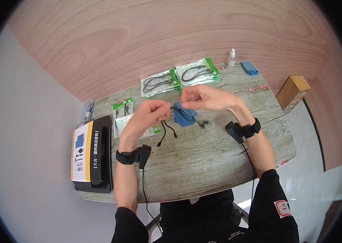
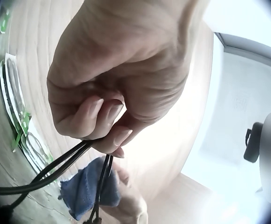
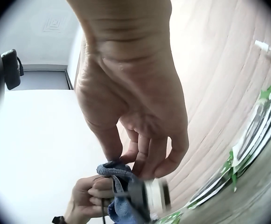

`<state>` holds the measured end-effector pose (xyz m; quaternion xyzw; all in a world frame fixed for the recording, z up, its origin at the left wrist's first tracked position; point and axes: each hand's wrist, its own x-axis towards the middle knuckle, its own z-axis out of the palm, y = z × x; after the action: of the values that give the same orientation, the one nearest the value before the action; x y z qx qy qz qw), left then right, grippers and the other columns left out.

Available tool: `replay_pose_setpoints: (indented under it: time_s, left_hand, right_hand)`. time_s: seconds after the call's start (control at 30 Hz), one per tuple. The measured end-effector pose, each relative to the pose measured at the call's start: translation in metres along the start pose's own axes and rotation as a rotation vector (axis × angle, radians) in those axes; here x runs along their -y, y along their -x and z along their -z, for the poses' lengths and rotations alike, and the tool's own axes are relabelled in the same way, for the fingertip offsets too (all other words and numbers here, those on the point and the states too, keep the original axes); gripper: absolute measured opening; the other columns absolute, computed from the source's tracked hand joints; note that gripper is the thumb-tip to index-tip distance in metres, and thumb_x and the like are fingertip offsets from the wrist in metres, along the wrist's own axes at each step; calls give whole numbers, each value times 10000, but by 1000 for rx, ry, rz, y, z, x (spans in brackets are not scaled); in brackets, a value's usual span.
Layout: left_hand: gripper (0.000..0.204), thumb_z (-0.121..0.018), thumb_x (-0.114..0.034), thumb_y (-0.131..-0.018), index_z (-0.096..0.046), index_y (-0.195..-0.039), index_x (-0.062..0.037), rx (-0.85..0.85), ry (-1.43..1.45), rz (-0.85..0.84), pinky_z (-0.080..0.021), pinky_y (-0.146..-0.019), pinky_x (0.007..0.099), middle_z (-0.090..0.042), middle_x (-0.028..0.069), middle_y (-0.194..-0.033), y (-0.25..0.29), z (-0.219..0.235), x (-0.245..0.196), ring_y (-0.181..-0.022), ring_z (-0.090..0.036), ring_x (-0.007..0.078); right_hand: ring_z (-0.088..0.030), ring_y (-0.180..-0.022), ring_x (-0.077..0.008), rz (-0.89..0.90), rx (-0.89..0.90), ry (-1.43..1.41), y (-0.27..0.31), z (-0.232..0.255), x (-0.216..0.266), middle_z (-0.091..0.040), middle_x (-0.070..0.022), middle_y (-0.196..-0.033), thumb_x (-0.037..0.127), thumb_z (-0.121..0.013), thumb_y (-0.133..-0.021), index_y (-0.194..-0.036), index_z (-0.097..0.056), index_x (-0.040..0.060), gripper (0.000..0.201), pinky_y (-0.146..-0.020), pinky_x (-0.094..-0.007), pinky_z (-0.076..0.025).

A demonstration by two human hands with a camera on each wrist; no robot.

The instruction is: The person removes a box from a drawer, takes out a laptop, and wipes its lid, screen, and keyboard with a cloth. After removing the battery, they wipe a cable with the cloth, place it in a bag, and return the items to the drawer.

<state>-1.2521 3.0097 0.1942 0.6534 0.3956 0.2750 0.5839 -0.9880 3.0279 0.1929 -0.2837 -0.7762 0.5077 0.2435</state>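
Observation:
My left hand point(image 1: 148, 115) pinches a thin black cable point(image 2: 63, 163) between thumb and fingers. Several black strands hang below it, two of them ending in small plugs point(image 1: 167, 133) over the table. Just to its right, the right hand point(image 1: 207, 98) holds a blue cloth point(image 1: 185, 115) between thumb and fingertips. The cloth droops below the fingers and overlaps the cable in the right wrist view, where the part of the cable inside it is hidden. A blurred dark end with a pale tip point(image 3: 156, 195) shows beside the cloth, close under the right fingers.
Bagged cables point(image 1: 161, 84) and a bag stack point(image 1: 197, 73) lie at the back. Smaller bags point(image 1: 138, 125) lie at the left, near a black box point(image 1: 94, 156). A spray bottle point(image 1: 231, 58) and folded blue cloth point(image 1: 249, 68) stand back right. A wooden block point(image 1: 294, 93) is off the right edge.

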Motion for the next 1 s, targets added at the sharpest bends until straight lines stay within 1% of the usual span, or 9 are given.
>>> replay_pose_setpoints:
  time_s: [0.1,0.3,0.4,0.5,0.6,0.7,0.8,0.9,1.0]
  left_hand:
    - [321,-619,-297,-1029,-645,-817,-58,15,38,40,-224,-478,203,-461,-88,-633,0,-12,-5,-519,-321,6]
    - [328,-579,-289,-1049,-631,-825,-55,-93,153,56,-213,-445,198,-467,-80,-627,0,-3,-6,-484,-313,0]
    - [282,-563,-256,-1048,-632,-856,-62,-85,205,43,-191,-442,208,-486,-79,-651,-3,5,1,-474,-303,1]
    - [271,-550,-245,-1053,-630,-865,-66,-86,202,13,-199,-452,206,-489,-79,-658,-3,9,3,-491,-308,1]
    - [259,-544,-236,-1058,-636,-880,-71,-83,181,12,-212,-465,203,-498,-78,-673,-4,5,4,-516,-324,1]
    - [249,-542,-233,-1061,-645,-899,-75,18,218,-17,-230,-487,201,-504,-77,-683,-6,6,8,-551,-350,2]
    - [252,-539,-235,-1064,-650,-908,-71,-29,240,-41,-239,-500,201,-510,-72,-689,-3,1,2,-569,-368,6]
    - [236,-534,-202,-1060,-619,-898,-53,-57,251,-69,-259,-491,193,-489,-58,-657,-3,2,2,-545,-367,19]
    - [249,-532,-222,-1063,-623,-906,-52,-8,193,-118,-260,-488,195,-495,-52,-648,-6,5,7,-543,-370,21]
  right_hand:
    - [-508,-816,-56,30,-16,-80,-6,-17,7,-621,32,-875,203,-614,-1028,-1013,-612,29,174,-749,-257,-444]
    - [-534,-816,-54,46,-257,-21,-9,-23,14,-651,14,-904,136,-575,-1034,-1119,-638,3,169,-735,-251,-441]
    - [-596,-810,-93,91,-378,-72,-10,-26,21,-705,-49,-944,74,-552,-1012,-1112,-623,-28,159,-770,-272,-496]
    - [-625,-834,-115,166,-391,-298,-10,-28,23,-706,-61,-960,34,-529,-1002,-1154,-609,-14,179,-815,-294,-520]
    - [-645,-901,-121,205,-285,-222,-14,-22,10,-706,-69,-998,74,-569,-1008,-1229,-595,36,226,-888,-299,-530]
    - [-639,-920,-135,172,-293,-60,-14,-29,12,-708,-76,-978,85,-612,-974,-1192,-578,2,236,-815,-313,-526]
    - [-635,-924,-141,202,-364,171,-14,-32,13,-690,-66,-937,139,-659,-961,-1192,-574,11,277,-772,-325,-518]
    - [-620,-850,-158,263,-397,175,-16,-34,3,-670,-68,-885,160,-657,-971,-1206,-562,9,295,-733,-338,-503]
    - [-621,-875,-150,101,-247,160,-11,-34,16,-700,-78,-940,204,-646,-994,-1247,-551,16,329,-804,-328,-497]
